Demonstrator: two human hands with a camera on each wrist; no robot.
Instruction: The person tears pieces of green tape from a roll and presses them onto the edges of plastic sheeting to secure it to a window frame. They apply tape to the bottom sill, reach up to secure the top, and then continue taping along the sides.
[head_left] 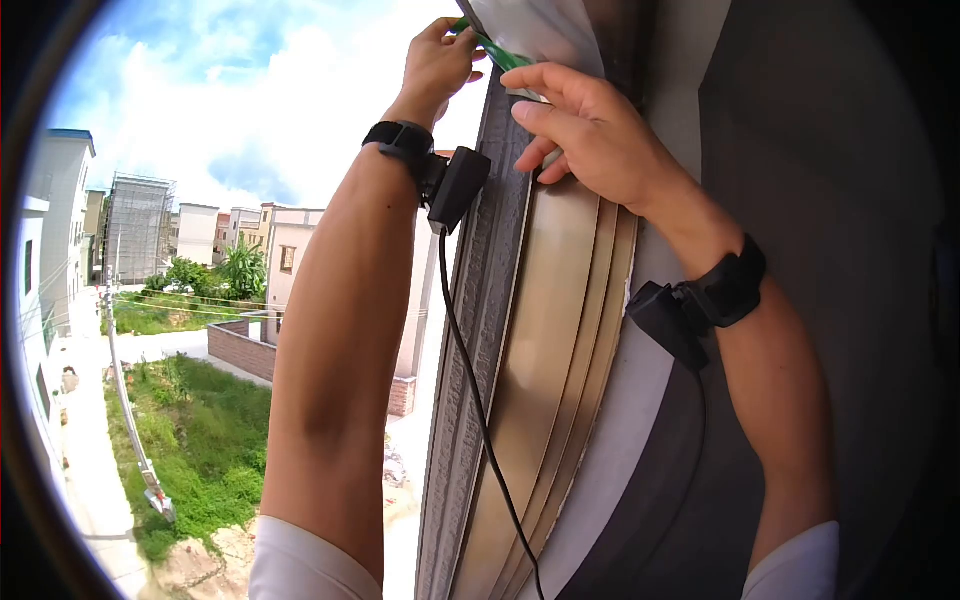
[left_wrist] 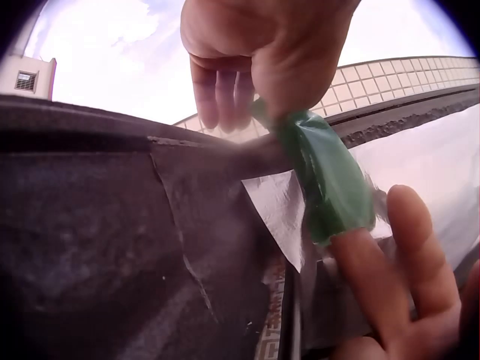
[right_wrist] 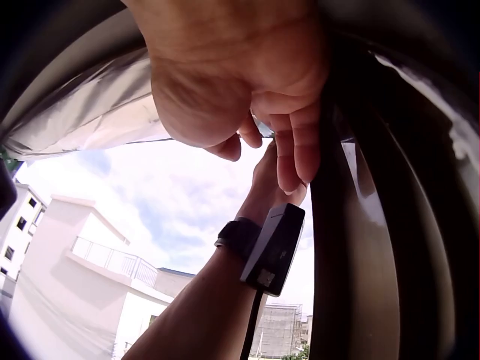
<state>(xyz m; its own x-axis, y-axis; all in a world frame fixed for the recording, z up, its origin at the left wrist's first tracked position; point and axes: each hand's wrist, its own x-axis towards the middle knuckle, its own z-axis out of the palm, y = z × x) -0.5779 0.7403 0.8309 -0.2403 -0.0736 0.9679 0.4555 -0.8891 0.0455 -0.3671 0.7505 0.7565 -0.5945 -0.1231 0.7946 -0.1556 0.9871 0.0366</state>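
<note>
High at the outer edge of a window frame (head_left: 550, 330), my left hand (head_left: 436, 72) pinches one end of a strip of shiny green tape (left_wrist: 334, 180). The tape stretches from there towards my right hand (head_left: 605, 140). One right fingertip touches the tape's lower end, and the thumb stands apart from it. A thin silvery sheet (head_left: 550, 35) hangs at the top of the frame, partly behind the right fingers. Its pointed corner (left_wrist: 279, 214) lies beside the tape in the left wrist view. From the right wrist camera, my right palm (right_wrist: 232, 75) hides the tape.
A rough grey outer ledge (head_left: 480, 330) runs along the metal frame, with a dark wall (head_left: 800, 200) on the right. Outside and below are grass (head_left: 200, 440) and buildings (head_left: 140, 230). A black cable (head_left: 470, 390) hangs from the left wrist camera across the frame.
</note>
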